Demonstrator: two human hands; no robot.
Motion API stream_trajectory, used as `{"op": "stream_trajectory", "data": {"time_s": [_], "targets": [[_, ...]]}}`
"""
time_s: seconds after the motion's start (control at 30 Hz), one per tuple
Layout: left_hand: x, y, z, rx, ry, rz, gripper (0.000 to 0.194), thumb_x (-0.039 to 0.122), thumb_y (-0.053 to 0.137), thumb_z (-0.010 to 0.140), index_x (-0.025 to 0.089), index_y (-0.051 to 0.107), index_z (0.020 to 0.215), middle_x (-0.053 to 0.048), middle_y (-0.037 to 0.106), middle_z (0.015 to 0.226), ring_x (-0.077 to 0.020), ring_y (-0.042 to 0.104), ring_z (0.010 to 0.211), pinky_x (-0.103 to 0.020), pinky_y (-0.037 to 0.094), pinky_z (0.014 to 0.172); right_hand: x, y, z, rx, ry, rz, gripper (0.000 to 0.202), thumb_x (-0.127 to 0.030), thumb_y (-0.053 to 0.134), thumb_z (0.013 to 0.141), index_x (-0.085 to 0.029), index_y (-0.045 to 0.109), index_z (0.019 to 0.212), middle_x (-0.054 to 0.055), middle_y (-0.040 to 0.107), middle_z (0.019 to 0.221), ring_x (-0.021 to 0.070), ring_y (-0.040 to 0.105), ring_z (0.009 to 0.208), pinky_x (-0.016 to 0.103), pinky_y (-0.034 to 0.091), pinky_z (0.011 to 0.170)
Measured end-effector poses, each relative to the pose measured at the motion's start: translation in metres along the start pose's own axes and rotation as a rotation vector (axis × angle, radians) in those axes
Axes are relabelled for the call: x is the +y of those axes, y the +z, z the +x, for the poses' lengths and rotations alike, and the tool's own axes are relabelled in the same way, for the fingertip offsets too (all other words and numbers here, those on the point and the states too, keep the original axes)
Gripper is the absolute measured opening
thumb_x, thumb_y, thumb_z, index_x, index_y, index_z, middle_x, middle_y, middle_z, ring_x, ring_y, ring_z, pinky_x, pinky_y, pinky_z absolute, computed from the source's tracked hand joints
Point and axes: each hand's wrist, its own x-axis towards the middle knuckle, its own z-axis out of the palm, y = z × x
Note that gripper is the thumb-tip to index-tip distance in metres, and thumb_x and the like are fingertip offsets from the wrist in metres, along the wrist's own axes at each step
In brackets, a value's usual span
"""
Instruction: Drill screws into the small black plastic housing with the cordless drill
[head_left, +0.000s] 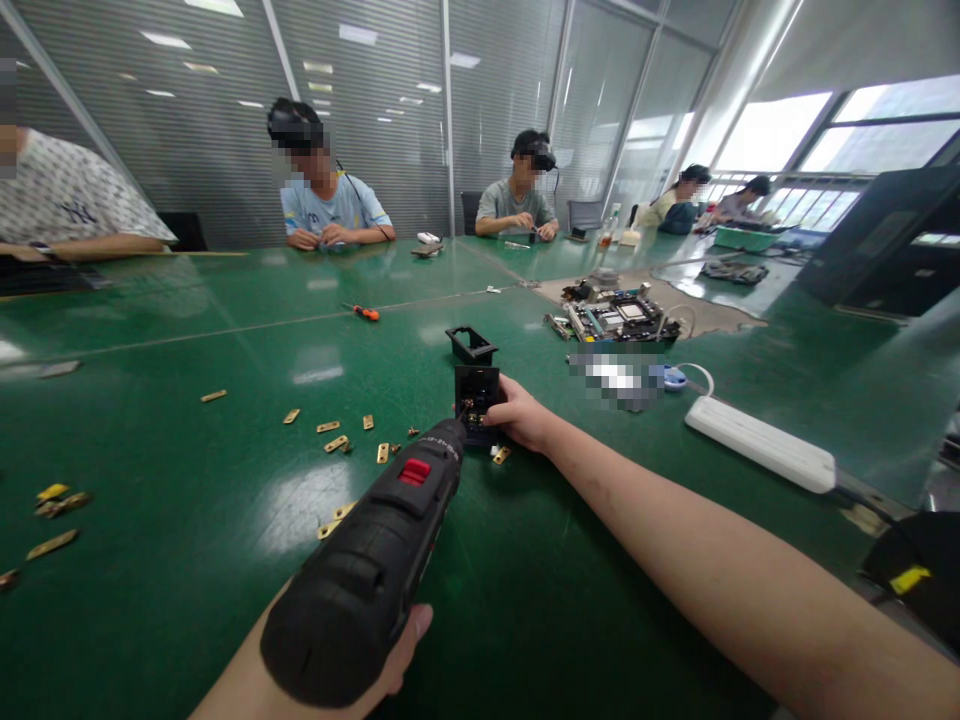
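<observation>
My left hand is wrapped round a black cordless drill with a red switch on top, and mostly hidden beneath it. The drill points forward, its tip at a small black socket-like part with brass-coloured pieces inside. My right hand grips this part from the right, thumb on its front, holding it upright. Whether the bit touches a screw is too small to tell. Just behind stands an open black frame. Small brass strips with holes and a few screws lie left of the part.
An orange screwdriver lies farther back. Circuit boards sit at the back right, near a white power strip with a cable. More brass pieces lie at the far left. Several people sit across the green table.
</observation>
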Motion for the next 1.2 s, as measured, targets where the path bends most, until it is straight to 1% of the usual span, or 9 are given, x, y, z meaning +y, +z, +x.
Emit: {"op": "stream_trajectory", "data": {"time_s": [0.17,0.37,0.47,0.63,0.73,0.87,0.93,1.07,1.2], "targets": [[-0.008,0.002,0.001,0.003,0.003,-0.064,0.027,0.052,0.074,0.075,0.028,0.064,0.067,0.004,0.071,0.047,-0.0208,0.071,0.041,-0.028,0.056,0.044,-0.001,0.0,0.0,0.003,0.007,0.005,0.063,-0.01,0.075,0.049,-0.024,0.068,0.111,0.0,0.078,0.097,0.0261,0.073,0.093,0.045,0.061,0.095],[0.001,-0.005,-0.001,-0.025,0.06,0.012,0.032,0.055,0.073,0.079,0.027,0.068,0.064,0.001,0.073,0.048,-0.0237,0.075,0.044,-0.031,0.058,0.047,-0.002,0.001,-0.001,-0.004,0.0,-0.011,0.061,-0.01,0.074,0.05,-0.024,0.069,0.11,0.0,0.079,0.097,0.027,0.074,0.092,0.044,0.061,0.092],[-0.003,-0.008,0.001,-0.035,0.066,0.057,0.034,0.056,0.073,0.079,0.027,0.068,0.062,0.001,0.075,0.048,-0.0249,0.075,0.044,-0.033,0.059,0.051,-0.001,0.0,0.0,-0.002,0.001,-0.002,0.062,-0.011,0.075,0.049,-0.024,0.069,0.11,0.0,0.079,0.097,0.0266,0.073,0.092,0.044,0.061,0.093],[-0.015,-0.01,0.007,-0.086,0.094,0.168,0.046,0.06,0.066,0.084,0.027,0.071,0.053,-0.001,0.077,0.05,-0.0269,0.076,0.05,-0.038,0.061,0.062,0.0,-0.001,0.0,0.002,0.007,0.007,0.063,-0.011,0.075,0.049,-0.022,0.069,0.11,0.0,0.079,0.096,0.0258,0.073,0.09,0.044,0.061,0.092],[-0.01,-0.01,0.006,-0.091,0.077,0.152,0.043,0.058,0.067,0.083,0.026,0.073,0.055,-0.002,0.077,0.049,-0.027,0.077,0.049,-0.037,0.061,0.06,0.0,-0.001,0.0,-0.006,-0.004,-0.001,0.061,-0.011,0.074,0.05,-0.023,0.069,0.11,0.0,0.079,0.096,0.026,0.073,0.09,0.044,0.061,0.092],[0.002,-0.009,0.004,-0.035,0.096,0.145,0.033,0.052,0.069,0.078,0.026,0.072,0.058,-0.001,0.076,0.046,-0.0251,0.075,0.043,-0.034,0.06,0.054,-0.002,0.0,0.0,-0.006,-0.009,0.002,0.061,-0.01,0.074,0.05,-0.023,0.069,0.109,0.0,0.079,0.096,0.0262,0.073,0.091,0.044,0.062,0.092],[0.002,-0.009,0.004,-0.023,0.102,0.172,0.03,0.05,0.07,0.077,0.027,0.069,0.058,0.0,0.075,0.043,-0.0251,0.074,0.042,-0.034,0.06,0.054,-0.002,0.0,0.0,0.0,-0.003,0.012,0.061,-0.01,0.074,0.049,-0.023,0.069,0.108,0.0,0.079,0.095,0.026,0.073,0.09,0.044,0.062,0.091],[-0.013,-0.008,0.01,-0.062,0.076,0.146,0.038,0.055,0.068,0.082,0.027,0.066,0.056,-0.002,0.077,0.046,-0.0266,0.076,0.045,-0.035,0.06,0.055,-0.001,0.0,0.0,0.011,0.012,0.021,0.063,-0.009,0.075,0.048,-0.023,0.07,0.109,0.0,0.079,0.096,0.0256,0.073,0.091,0.043,0.061,0.091],[-0.03,-0.004,0.012,-0.086,0.056,0.08,0.039,0.058,0.069,0.084,0.026,0.068,0.062,-0.002,0.077,0.048,-0.0271,0.076,0.046,-0.036,0.059,0.054,-0.001,0.0,0.0,0.003,0.012,0.017,0.063,-0.009,0.075,0.049,-0.023,0.07,0.11,0.0,0.079,0.097,0.0273,0.074,0.094,0.045,0.061,0.093]]}}
